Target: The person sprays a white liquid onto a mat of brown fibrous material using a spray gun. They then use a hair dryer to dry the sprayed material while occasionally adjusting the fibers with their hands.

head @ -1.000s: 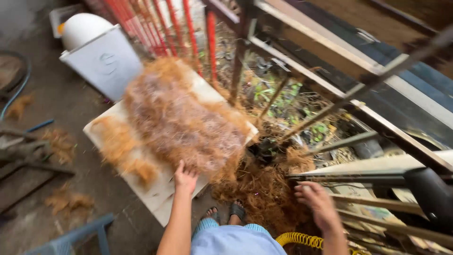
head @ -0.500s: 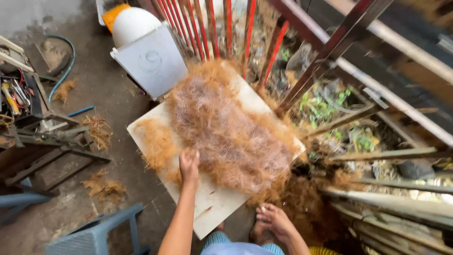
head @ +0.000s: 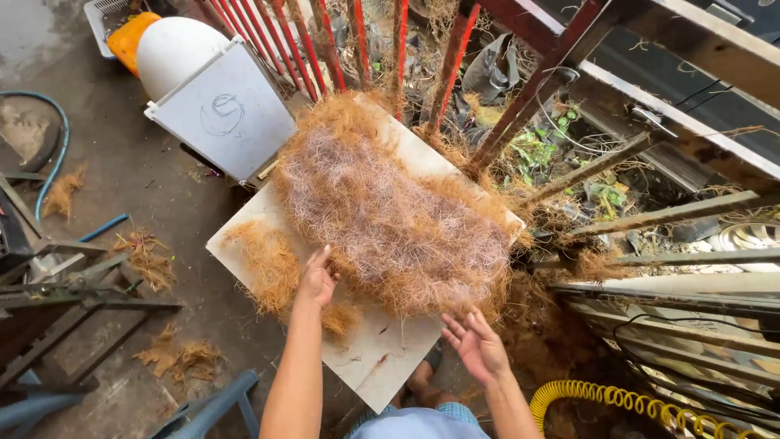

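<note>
A big mat of brown and whitish coconut fibre lies spread over a pale flat board. My left hand rests with fingers apart on the near left edge of the mat, beside a smaller tuft of orange fibre. My right hand hovers open, palm up, just off the board's near right edge, below the mat's lower corner. Neither hand holds anything.
A white box with a domed top stands at the board's far left. Red metal bars and rusty frames close off the back and right. A yellow coiled hose lies at lower right. Loose fibre clumps and metal stands sit left.
My right hand has come up from the fibre pile on the ground to the board's near edge. The view has swung so the board sits more central. My left hand stays on the mat.
</note>
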